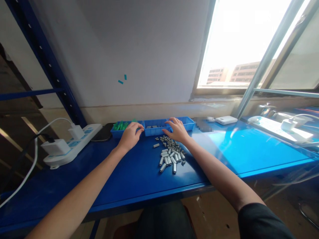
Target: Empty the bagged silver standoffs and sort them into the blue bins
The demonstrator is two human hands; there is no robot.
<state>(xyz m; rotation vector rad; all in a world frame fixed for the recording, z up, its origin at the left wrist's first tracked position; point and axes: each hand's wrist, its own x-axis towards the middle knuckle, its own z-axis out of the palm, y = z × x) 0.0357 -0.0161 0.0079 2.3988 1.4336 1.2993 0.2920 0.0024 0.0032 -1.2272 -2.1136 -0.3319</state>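
Note:
My left hand (131, 135) is over the front right of the left blue bin (116, 134), which holds green pieces (121, 125). Its thumb and index fingertips come together; whatever may be between them is too small to make out. Above the join of the middle blue bin (154, 132) and the right blue bin (188, 123) is my right hand (177, 129), thumb and fingers apart. A few small metal pieces lie in the middle bin. In front of the bins is a loose pile of silver metal spacers (171, 157), with smaller metal screw-like pieces (169, 142) behind them.
The blue table (119, 186) carries a white power strip (84, 137) with plugs at left and a dark phone (102, 132) beside it. To the right are a white box-like device (226, 119) and another power strip (281, 127). Behind rises a wall with a window.

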